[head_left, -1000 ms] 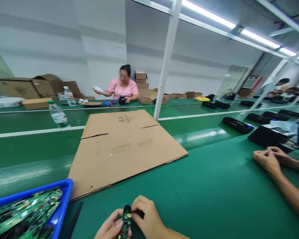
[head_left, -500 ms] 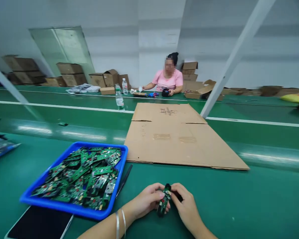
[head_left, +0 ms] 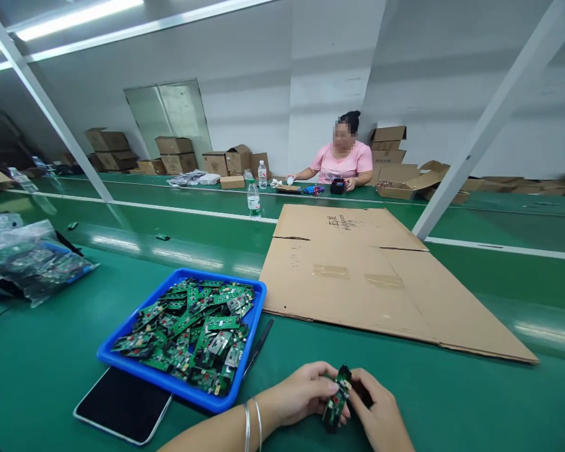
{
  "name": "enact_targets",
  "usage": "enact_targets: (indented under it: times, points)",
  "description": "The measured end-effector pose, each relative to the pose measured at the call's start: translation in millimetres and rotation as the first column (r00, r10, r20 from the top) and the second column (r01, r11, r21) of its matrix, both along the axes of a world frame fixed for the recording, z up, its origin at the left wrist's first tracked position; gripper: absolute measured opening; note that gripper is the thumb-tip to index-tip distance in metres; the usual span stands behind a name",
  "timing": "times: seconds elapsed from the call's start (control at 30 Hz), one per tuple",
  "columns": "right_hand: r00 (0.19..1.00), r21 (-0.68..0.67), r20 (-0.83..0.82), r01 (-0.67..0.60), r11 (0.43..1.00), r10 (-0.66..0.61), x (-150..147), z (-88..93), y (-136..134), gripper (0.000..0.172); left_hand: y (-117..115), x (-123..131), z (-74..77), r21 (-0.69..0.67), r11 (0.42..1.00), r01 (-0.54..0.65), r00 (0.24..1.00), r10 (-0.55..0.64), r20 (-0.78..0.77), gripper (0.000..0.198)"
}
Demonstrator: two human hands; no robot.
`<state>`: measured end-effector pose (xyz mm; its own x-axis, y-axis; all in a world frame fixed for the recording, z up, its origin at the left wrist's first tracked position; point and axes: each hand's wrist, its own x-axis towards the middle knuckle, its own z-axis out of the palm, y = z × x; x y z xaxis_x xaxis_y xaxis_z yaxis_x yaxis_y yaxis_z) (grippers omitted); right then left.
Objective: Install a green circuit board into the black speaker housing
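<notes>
A small green circuit board (head_left: 338, 402) with dark parts is held upright at a slant over the green tabletop, near the bottom of the view. My left hand (head_left: 306, 394) grips it from the left, thumb on its face and fingertips behind. On its right side, my right hand (head_left: 377, 408) is closed with thumb and forefinger pinching the board's upper edge. To the left stands a blue tray (head_left: 179, 394) heaped with similar circuit boards (head_left: 193, 333). Black tweezers (head_left: 258, 347) lie along the tray's right side.
A phone (head_left: 122, 402) lies partly under the tray. Flattened cardboard (head_left: 348, 295) covers the table ahead. Plastic bags of boards (head_left: 42, 260) rest at far left. A water bottle (head_left: 253, 199) stands beyond; a co-worker in pink (head_left: 346, 160) sits across, among cardboard boxes (head_left: 174, 154).
My view has turned left and tilted up, so the scene sits further right and more bags show at left. Both hands keep hold of the board in nearly the same pose.
</notes>
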<state>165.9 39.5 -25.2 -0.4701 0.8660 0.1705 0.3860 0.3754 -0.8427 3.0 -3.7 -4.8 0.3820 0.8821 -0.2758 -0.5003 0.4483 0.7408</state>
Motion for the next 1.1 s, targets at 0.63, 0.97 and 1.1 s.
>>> enact_targets:
  times: [0.63,0.97,1.1]
  points:
    - [0.999,0.016,0.01,0.034,0.999,-0.035,-9,10.1,-2,0.027,3,0,-0.6,0.007,1.0,-0.014,0.999,0.013,0.04,0.038]
    - [0.981,0.216,0.134,0.112,0.97,-0.143,-11,8.6,12,0.024,7,1,1.9,-0.035,0.991,-0.128,0.99,0.13,0.057,0.044]
    - [0.842,0.531,0.419,0.078,0.844,-0.341,-8,20.2,60,0.028,8,4,-1.5,-0.045,0.983,-0.179,0.982,0.181,0.051,0.047]
